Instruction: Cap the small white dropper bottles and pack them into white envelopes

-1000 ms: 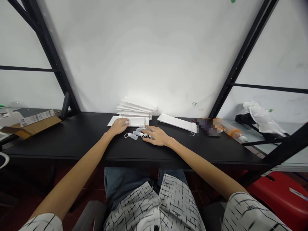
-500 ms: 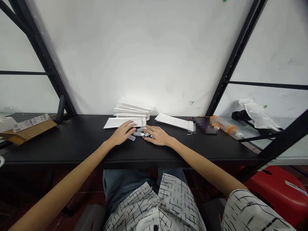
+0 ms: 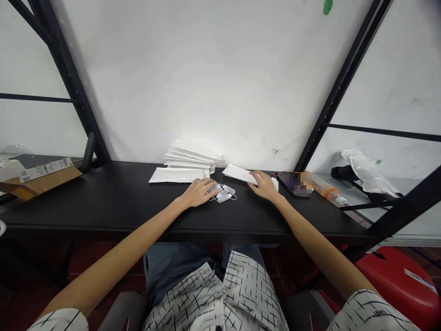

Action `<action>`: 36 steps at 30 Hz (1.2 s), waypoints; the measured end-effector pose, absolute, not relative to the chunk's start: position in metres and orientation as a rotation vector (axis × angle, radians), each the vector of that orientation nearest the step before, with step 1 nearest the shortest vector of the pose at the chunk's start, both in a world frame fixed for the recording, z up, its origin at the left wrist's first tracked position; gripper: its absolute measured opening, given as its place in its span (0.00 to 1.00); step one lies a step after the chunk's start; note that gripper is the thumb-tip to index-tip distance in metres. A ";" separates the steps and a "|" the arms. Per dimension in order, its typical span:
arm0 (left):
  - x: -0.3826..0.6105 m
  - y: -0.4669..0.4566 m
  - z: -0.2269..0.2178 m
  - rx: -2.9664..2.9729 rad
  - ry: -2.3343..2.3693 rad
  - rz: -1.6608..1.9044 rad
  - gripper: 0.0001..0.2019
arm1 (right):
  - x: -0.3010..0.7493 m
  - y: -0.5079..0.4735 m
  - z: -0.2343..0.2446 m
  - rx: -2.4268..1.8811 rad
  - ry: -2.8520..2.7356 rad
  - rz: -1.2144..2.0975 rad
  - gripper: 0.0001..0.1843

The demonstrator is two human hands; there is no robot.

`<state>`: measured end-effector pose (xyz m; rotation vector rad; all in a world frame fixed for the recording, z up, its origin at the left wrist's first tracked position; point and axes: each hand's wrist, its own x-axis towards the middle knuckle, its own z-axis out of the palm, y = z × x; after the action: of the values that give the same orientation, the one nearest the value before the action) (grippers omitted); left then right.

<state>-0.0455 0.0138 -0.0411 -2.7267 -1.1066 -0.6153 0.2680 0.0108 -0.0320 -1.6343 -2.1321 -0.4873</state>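
A person sits at a long black table (image 3: 103,207), both bare forearms reaching forward from white sleeves (image 3: 58,319) with a thin black check. The left hand (image 3: 198,193) lies palm down near the middle of the table, its fingers (image 3: 211,185) close together and curved over the edge of a small cluster of clear plastic bottles (image 3: 223,194). The view is too small to be sure whether they pinch a bottle or only rest on it. The bottles lie on their sides just right of that hand, with a thin white cord looping from them.

The right hand (image 3: 265,186) lies palm down, near the bottles but not touching them. Its fingers (image 3: 255,175), slightly spread, rest on the right end of a white padded envelope (image 3: 236,174), which lies flat and at a slant.

To the left, a second white padded envelope (image 3: 177,175) lies flat in front of a loose stack of white padded envelopes (image 3: 191,154). Right of the hands sit a flat dark object (image 3: 292,184), pixelated beyond recognition, and a tube with an orange band (image 3: 324,188). A cardboard box (image 3: 37,180) with a white label sits at the far left end of the table.
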 end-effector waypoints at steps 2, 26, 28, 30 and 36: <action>-0.040 0.015 -0.041 -2.706 -1.100 -0.649 0.27 | 0.288 0.011 -0.034 -1.795 -2.142 -0.395 0.23; -0.086 0.023 -0.008 -2.198 -1.349 -1.646 0.25 | 0.255 -0.002 0.009 -1.609 -1.549 -0.648 0.22; -0.096 0.030 -0.005 -2.030 -1.432 -1.781 0.24 | 0.230 -0.001 0.010 -1.516 -1.674 -0.626 0.21; -0.107 0.036 -0.003 -1.884 -1.512 -1.855 0.24 | 0.205 0.001 0.011 -1.396 -1.823 -0.612 0.21; -0.119 0.037 -0.002 -1.701 -1.592 -1.737 0.20 | 0.141 0.010 0.007 -1.164 -2.208 -0.543 0.20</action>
<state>-0.1187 0.0367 -0.0021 -1.7006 -1.5925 -1.7367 0.1414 0.0101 0.0065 -1.1643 -2.2076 -0.5425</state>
